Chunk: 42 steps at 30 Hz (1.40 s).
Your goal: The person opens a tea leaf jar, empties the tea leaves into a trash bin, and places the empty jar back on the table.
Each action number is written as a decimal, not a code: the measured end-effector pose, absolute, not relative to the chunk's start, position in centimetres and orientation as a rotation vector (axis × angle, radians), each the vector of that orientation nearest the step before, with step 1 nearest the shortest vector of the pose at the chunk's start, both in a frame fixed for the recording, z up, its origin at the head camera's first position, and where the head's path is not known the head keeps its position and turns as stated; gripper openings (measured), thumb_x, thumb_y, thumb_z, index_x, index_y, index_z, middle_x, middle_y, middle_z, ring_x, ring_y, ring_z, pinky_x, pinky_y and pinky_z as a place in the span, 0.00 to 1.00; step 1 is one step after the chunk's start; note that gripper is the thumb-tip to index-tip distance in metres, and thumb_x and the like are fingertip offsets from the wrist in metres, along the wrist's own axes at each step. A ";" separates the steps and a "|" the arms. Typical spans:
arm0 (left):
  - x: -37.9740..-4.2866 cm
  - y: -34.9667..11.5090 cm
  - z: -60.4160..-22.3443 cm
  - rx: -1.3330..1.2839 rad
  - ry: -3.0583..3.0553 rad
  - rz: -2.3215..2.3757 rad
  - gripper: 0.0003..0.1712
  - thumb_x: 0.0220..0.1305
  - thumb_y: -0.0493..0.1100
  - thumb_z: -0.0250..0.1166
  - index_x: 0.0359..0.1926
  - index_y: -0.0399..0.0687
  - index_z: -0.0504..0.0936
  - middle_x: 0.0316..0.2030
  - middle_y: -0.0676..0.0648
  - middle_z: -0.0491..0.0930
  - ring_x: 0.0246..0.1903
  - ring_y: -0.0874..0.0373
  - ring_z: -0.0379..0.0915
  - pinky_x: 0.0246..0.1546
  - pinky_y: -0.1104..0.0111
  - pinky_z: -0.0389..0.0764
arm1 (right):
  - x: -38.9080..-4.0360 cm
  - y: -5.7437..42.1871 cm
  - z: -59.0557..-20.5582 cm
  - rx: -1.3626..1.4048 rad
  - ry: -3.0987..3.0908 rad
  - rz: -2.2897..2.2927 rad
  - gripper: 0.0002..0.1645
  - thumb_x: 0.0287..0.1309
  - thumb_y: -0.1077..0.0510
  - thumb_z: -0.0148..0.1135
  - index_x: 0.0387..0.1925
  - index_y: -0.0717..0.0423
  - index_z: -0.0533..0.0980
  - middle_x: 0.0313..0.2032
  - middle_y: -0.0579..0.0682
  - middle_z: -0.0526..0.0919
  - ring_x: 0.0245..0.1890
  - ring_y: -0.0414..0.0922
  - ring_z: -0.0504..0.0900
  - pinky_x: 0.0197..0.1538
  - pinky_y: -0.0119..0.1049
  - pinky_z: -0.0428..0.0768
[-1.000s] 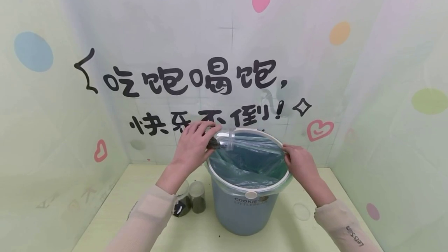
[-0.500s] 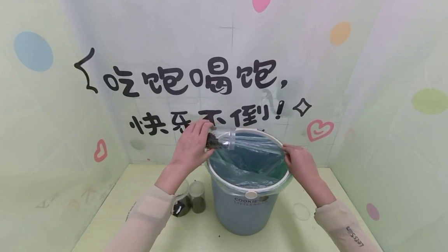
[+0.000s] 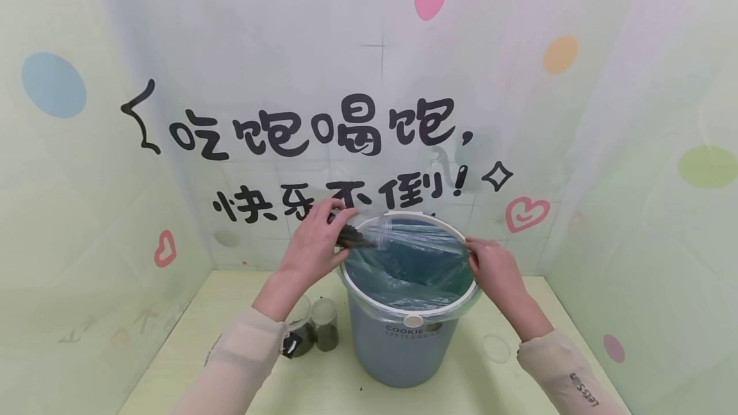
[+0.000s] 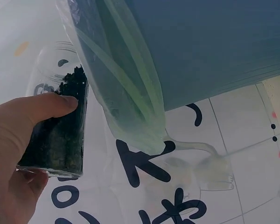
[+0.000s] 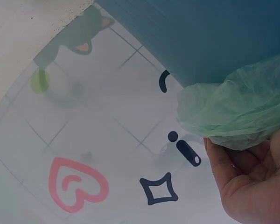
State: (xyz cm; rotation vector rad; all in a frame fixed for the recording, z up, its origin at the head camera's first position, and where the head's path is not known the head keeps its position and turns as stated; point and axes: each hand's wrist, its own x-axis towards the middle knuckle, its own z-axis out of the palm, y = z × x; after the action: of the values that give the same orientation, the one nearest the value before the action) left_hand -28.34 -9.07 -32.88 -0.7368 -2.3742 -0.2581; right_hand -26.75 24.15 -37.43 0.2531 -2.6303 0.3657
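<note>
The left hand point(image 3: 314, 239) curls its fingers and thumb round a clear jar point(image 4: 60, 140) of dark material, tilted at the left rim of the bucket point(image 3: 398, 360). The right hand point(image 3: 498, 268) pinches the green liner point(image 5: 242, 109) at the bucket's right rim. From where I stand, two more jars point(image 3: 325, 335) sit left of the bucket; a clear ring point(image 3: 486, 348) lies to its right.

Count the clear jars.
3: one jar in the left hand; a partly hidden jar and slim jar on the table, left of the bin. The left sleeve may hide others.
</note>
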 end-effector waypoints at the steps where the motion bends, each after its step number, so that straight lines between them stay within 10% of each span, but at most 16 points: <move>1: -28.3 -9.1 -32.9 -0.739 -2.379 -0.249 0.42 0.45 0.41 0.80 0.63 0.54 0.74 0.59 0.40 0.70 0.62 0.42 0.68 0.62 0.51 0.77 | -26.7 24.1 -37.4 0.253 -2.631 0.367 0.17 0.59 0.68 0.61 0.51 0.69 0.81 0.49 0.64 0.86 0.46 0.61 0.84 0.49 0.54 0.84; 16: -28.2 -9.2 -33.3 -0.719 -2.412 -0.342 0.42 0.49 0.39 0.79 0.65 0.63 0.73 0.64 0.42 0.64 0.66 0.42 0.60 0.29 0.60 0.86 | -26.7 24.1 -37.5 0.246 -2.636 0.374 0.18 0.59 0.68 0.61 0.51 0.69 0.81 0.49 0.64 0.86 0.45 0.61 0.84 0.49 0.54 0.84; 30: -28.2 -9.4 -33.4 -0.682 -2.428 -0.441 0.45 0.46 0.40 0.80 0.65 0.43 0.67 0.64 0.42 0.66 0.66 0.45 0.62 0.50 0.55 0.85 | -26.7 24.1 -37.4 0.235 -2.649 0.389 0.18 0.60 0.68 0.61 0.51 0.69 0.81 0.50 0.64 0.86 0.46 0.61 0.84 0.50 0.55 0.84; 42: -28.3 -9.4 -33.2 -0.687 -2.429 -0.485 0.44 0.45 0.38 0.80 0.64 0.51 0.69 0.65 0.43 0.65 0.64 0.46 0.66 0.51 0.51 0.84 | -26.7 24.1 -37.4 0.236 -2.641 0.384 0.17 0.60 0.68 0.61 0.51 0.69 0.81 0.50 0.64 0.86 0.47 0.61 0.84 0.50 0.55 0.84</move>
State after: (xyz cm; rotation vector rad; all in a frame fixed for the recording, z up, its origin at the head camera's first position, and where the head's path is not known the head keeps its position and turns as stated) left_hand -28.34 -9.35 -33.17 -0.6868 -2.4290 -0.4850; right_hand -26.72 24.09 -37.39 0.2356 -2.6414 0.3836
